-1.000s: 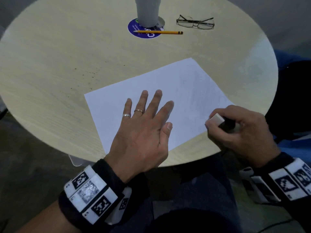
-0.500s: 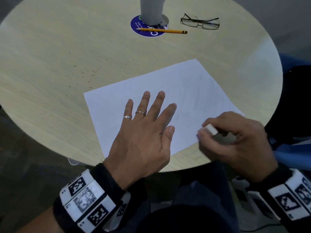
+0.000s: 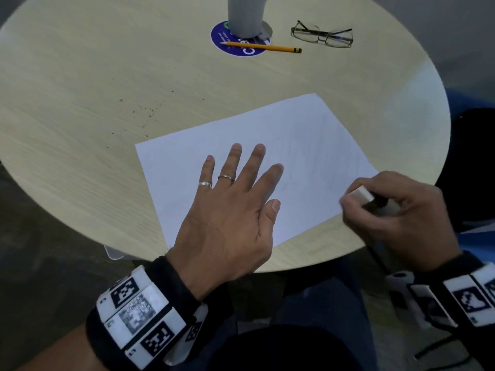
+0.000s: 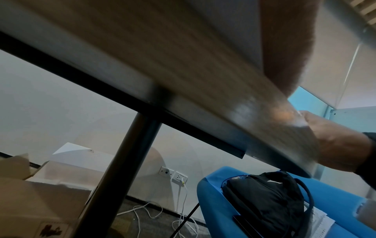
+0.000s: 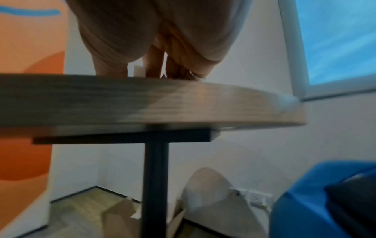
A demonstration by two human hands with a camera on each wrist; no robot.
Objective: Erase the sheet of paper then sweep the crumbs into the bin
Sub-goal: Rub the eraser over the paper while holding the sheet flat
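A white sheet of paper lies angled on the round wooden table, with faint pencil marks on its right half. My left hand lies flat on the sheet with fingers spread, pressing it down. My right hand pinches a white eraser at the sheet's near right corner, by the table's edge. The eraser also shows between the fingers in the right wrist view. Dark crumbs are scattered on the table left of the sheet. No bin is visible.
A yellow pencil lies across a blue round sticker at the far side, beside a grey cup. Glasses lie to the right. Under the table stand a black post, cardboard boxes and a blue seat with a black bag.
My right hand with the eraser slid left along the sheet's near edge and has come back a little to the right. The left hand has stayed flat on the paper.
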